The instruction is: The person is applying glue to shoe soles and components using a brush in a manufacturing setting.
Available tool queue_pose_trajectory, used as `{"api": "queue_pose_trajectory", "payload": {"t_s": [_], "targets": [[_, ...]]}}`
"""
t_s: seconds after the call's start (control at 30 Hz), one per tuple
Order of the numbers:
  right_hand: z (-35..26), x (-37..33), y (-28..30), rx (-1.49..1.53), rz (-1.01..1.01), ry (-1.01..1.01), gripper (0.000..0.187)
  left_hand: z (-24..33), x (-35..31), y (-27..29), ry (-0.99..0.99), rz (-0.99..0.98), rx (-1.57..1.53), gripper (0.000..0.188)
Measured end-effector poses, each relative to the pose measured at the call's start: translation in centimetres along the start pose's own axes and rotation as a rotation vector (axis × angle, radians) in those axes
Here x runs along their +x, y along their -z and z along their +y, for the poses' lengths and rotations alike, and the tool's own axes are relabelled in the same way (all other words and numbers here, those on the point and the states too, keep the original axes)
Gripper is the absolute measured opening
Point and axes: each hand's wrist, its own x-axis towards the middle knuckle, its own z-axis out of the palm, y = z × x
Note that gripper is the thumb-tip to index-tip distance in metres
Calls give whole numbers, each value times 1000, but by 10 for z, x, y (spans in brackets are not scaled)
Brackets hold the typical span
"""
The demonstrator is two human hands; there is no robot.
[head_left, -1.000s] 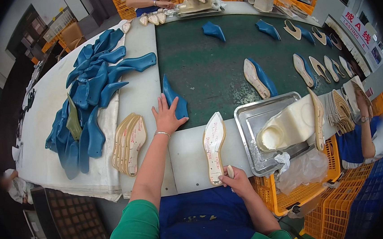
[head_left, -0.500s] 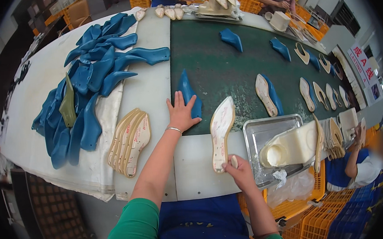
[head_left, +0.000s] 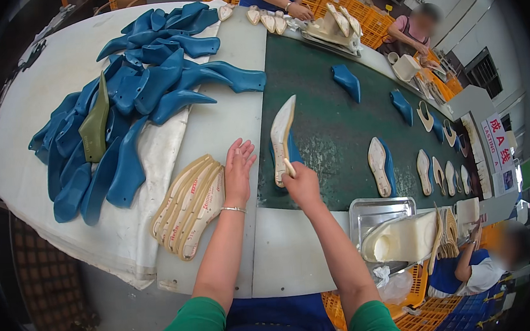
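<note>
My right hand (head_left: 304, 184) is closed at the heel end of a white shoe insole (head_left: 283, 130) with a beige edge. A short pale stick (head_left: 289, 167) also sticks out of its fingers. The insole lies over or just above a blue shoe last (head_left: 294, 151) on the green belt, hiding much of it; whether they touch I cannot tell. My left hand (head_left: 238, 167) is open and holds nothing, its fingers raised and apart. Beside it, a fanned row of insoles (head_left: 188, 206) rests on the white board.
A heap of blue lasts (head_left: 127, 151), with one olive last (head_left: 95, 126), covers the left. Along the green belt (head_left: 318, 124) lie insoles and lasts. A metal tray (head_left: 368, 210) with a cream container (head_left: 401, 239) stands at right. Co-workers are across the table and at right.
My right hand has carried the insole up and left over the blue last. My left hand has let go of that last and drawn back toward the insole row. The view has shifted.
</note>
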Motion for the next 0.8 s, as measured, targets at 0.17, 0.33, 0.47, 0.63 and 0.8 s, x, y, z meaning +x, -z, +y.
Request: {"api": "queue_pose_trajectory", "payload": {"t_s": [0.17, 0.33, 0.47, 0.63, 0.8], "targets": [[-5, 8, -26, -309, 1, 19, 39, -3, 0, -4, 20, -16, 69, 49], [-2, 3, -33, -451, -4, 30, 33, -5, 0, -8, 6, -23, 150, 48], [-1, -1, -27, -441, 19, 40, 32, -9, 3, -8, 5, -24, 148, 46], [-18, -26, -12, -371, 10, 66, 25, -8, 2, -6, 21, -20, 136, 45], [-11, -73, 0, -369, -137, 207, 24, -7, 1, -7, 20, -18, 160, 45]]}}
